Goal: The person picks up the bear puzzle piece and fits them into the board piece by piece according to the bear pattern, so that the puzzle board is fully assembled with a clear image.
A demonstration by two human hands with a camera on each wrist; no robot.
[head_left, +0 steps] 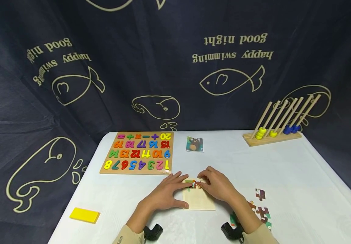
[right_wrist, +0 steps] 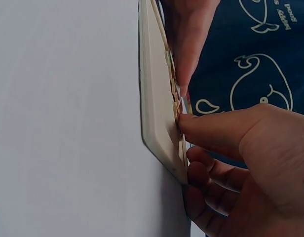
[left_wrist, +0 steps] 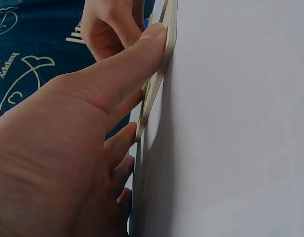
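Note:
A small pale wooden puzzle tray lies flat on the table, with several printed jigsaw pieces along its far end. My left hand spreads over the tray's left side, its thumb at the near left edge and a fingertip on the pieces. My right hand is at the far right corner with fingers curled; its thumb touches a puzzle piece there. The left wrist view shows the left thumb against the tray's edge. The fingers partly cover the pieces.
Loose jigsaw pieces lie by the right forearm. A bear picture card lies beyond the tray. A number board stands back left, a yellow block front left, and a pegged bead stand back right.

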